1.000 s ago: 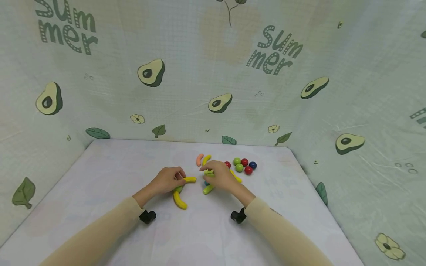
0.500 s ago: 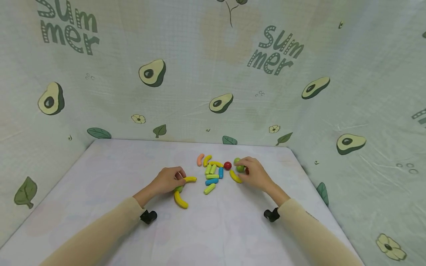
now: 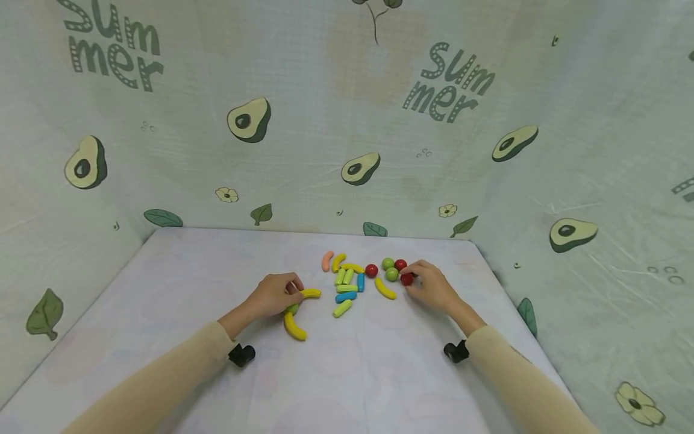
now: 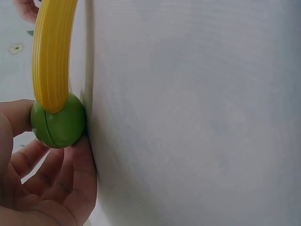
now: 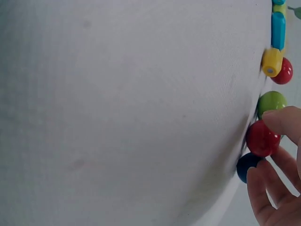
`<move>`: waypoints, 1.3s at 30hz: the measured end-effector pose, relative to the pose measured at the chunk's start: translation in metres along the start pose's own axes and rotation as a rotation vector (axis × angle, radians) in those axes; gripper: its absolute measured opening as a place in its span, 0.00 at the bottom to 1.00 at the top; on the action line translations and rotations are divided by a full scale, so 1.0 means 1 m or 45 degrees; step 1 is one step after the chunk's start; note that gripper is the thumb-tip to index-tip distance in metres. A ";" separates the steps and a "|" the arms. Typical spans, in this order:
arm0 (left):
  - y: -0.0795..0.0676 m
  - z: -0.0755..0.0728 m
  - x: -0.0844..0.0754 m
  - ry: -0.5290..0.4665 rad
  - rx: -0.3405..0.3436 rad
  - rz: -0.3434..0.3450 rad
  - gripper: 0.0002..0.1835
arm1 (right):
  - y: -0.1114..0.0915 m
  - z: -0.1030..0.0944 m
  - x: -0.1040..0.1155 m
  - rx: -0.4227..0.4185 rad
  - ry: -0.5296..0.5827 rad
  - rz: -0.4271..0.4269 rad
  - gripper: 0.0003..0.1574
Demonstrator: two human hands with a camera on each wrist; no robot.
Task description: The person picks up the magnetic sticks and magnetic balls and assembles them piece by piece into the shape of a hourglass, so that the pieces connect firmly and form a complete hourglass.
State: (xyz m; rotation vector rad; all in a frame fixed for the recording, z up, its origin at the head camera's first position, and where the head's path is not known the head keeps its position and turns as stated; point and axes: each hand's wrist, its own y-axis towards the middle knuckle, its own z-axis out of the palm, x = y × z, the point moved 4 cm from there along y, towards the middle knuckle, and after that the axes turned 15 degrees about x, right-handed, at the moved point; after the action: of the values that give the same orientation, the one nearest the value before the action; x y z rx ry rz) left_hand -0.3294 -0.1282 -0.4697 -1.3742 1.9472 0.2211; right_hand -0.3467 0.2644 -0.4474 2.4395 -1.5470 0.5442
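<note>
My left hand (image 3: 275,295) pinches a green ball (image 4: 68,127) between thumb and fingers, low over the table. Two yellow curved, banana-like pieces join the ball: one yellow piece (image 3: 311,293) points right, the other yellow piece (image 3: 294,327) points toward me. On the right, my right hand (image 3: 432,289) has its thumb and fingers around a red ball (image 5: 260,139). A dark blue ball (image 5: 247,166) lies by its fingertips in the right wrist view; the hand hides it in the head view. Beside the red ball sits a green ball (image 5: 272,102).
Left of the right hand lie a loose yellow curved piece (image 3: 385,289), blue sticks (image 3: 346,297), several light green sticks (image 3: 343,309) and a pink curved piece (image 3: 327,261). Another red ball (image 3: 371,270) stands among them. A patterned cloth (image 3: 303,199) rises behind the white table (image 3: 228,259).
My right hand has moved right from above the sticks, past the loose yellow curved piece, to the red ball. The left hand has stayed in place with the green ball.
</note>
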 end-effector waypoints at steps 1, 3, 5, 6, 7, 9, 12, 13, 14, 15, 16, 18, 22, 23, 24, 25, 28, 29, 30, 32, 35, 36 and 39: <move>0.000 0.000 0.000 -0.004 0.000 -0.002 0.06 | 0.000 0.000 0.000 0.006 0.002 -0.002 0.23; 0.000 0.000 0.000 -0.009 0.001 -0.002 0.06 | 0.000 0.000 -0.001 0.018 0.005 0.005 0.23; 0.000 0.000 -0.001 -0.013 0.003 0.003 0.06 | 0.000 0.002 -0.003 0.028 0.009 0.013 0.22; 0.000 0.000 -0.001 -0.014 0.003 0.004 0.06 | 0.000 0.002 -0.003 0.034 0.009 0.015 0.21; 0.000 0.000 -0.001 -0.015 0.002 0.005 0.06 | 0.000 0.003 -0.004 0.039 0.010 0.017 0.21; -0.001 0.000 -0.001 -0.019 0.004 0.003 0.06 | 0.000 0.005 -0.005 0.048 0.012 0.026 0.20; -0.001 0.000 -0.002 -0.022 0.009 -0.004 0.07 | -0.001 0.005 -0.005 0.053 0.013 0.034 0.19; -0.001 -0.001 -0.002 -0.019 0.010 -0.006 0.07 | -0.001 0.005 -0.005 0.055 0.016 0.038 0.20; -0.001 -0.001 -0.002 -0.018 0.009 -0.007 0.07 | -0.001 0.005 -0.005 0.057 0.018 0.034 0.20; -0.002 -0.001 -0.003 -0.013 0.007 -0.010 0.07 | -0.001 0.004 -0.004 0.060 0.020 0.031 0.20; -0.002 -0.001 -0.003 -0.007 0.005 -0.013 0.07 | -0.001 0.004 -0.004 0.063 0.021 0.028 0.20; -0.002 -0.002 -0.003 -0.002 0.001 -0.017 0.06 | -0.002 0.004 -0.003 0.068 0.024 0.023 0.20; -0.003 -0.003 -0.003 -0.001 -0.007 -0.023 0.06 | -0.002 0.003 -0.001 0.040 0.020 0.030 0.20; -0.003 -0.003 -0.003 0.000 -0.009 -0.023 0.06 | -0.002 0.002 0.001 0.027 0.016 0.031 0.20; -0.003 -0.003 -0.003 0.000 -0.013 -0.023 0.06 | -0.002 0.001 0.002 0.012 0.014 0.032 0.20; -0.003 -0.003 -0.002 0.000 -0.015 -0.023 0.06 | -0.002 0.000 0.004 -0.004 0.016 0.030 0.19; -0.002 -0.002 -0.001 0.000 -0.022 -0.023 0.06 | 0.000 -0.002 0.013 -0.032 0.028 0.002 0.20; -0.002 -0.002 0.000 0.000 -0.022 -0.022 0.06 | 0.001 -0.002 0.017 -0.038 0.037 -0.011 0.20; -0.002 -0.002 0.000 -0.003 -0.023 -0.019 0.06 | 0.002 -0.003 0.021 -0.040 0.048 -0.027 0.21; -0.001 -0.002 0.001 -0.005 -0.024 -0.014 0.06 | 0.005 -0.002 0.029 -0.039 0.060 -0.067 0.21; -0.001 -0.003 0.001 -0.005 -0.026 -0.004 0.06 | 0.010 -0.001 0.044 -0.035 0.087 -0.114 0.22; 0.000 -0.003 0.001 -0.007 -0.028 -0.001 0.06 | 0.012 0.000 0.049 -0.032 0.095 -0.129 0.22; 0.000 -0.004 0.001 -0.014 -0.028 0.012 0.06 | 0.017 0.003 0.066 -0.026 0.116 -0.161 0.22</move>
State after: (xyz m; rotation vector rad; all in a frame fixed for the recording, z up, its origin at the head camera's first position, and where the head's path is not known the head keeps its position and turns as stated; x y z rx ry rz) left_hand -0.3313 -0.1312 -0.4680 -1.3751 1.9484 0.2546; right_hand -0.3365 0.2013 -0.4233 2.4403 -1.3466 0.6042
